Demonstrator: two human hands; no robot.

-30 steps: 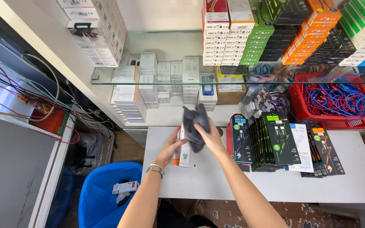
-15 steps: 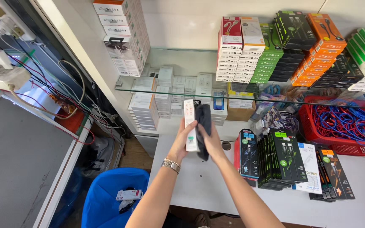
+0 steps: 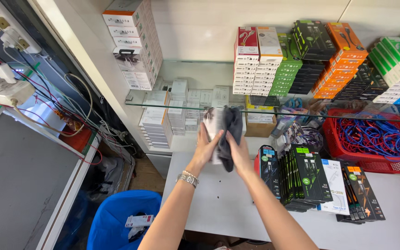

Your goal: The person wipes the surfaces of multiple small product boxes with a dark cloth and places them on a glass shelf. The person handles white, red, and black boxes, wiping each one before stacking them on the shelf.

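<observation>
Hands up above the white bench [image 3: 218,203]: my left hand [image 3: 205,149] pinched a slim white box [image 3: 213,125] by its edge, upright in the air in front of the glass shelf [image 3: 172,103]. My right hand [image 3: 240,155] pressed a dark grey cloth [image 3: 230,134] against the box's face, fingers closed on the cloth. Black packets [image 3: 302,178] stood just right of my right hand. A blue bin [image 3: 116,217] sat below, left of the bench.

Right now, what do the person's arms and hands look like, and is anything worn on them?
Both forearms are bare, with no sleeves in view. The left hand has a silver metal bracelet or watch band on its wrist. The right hand shows no gloves or rings that I can make out.
</observation>
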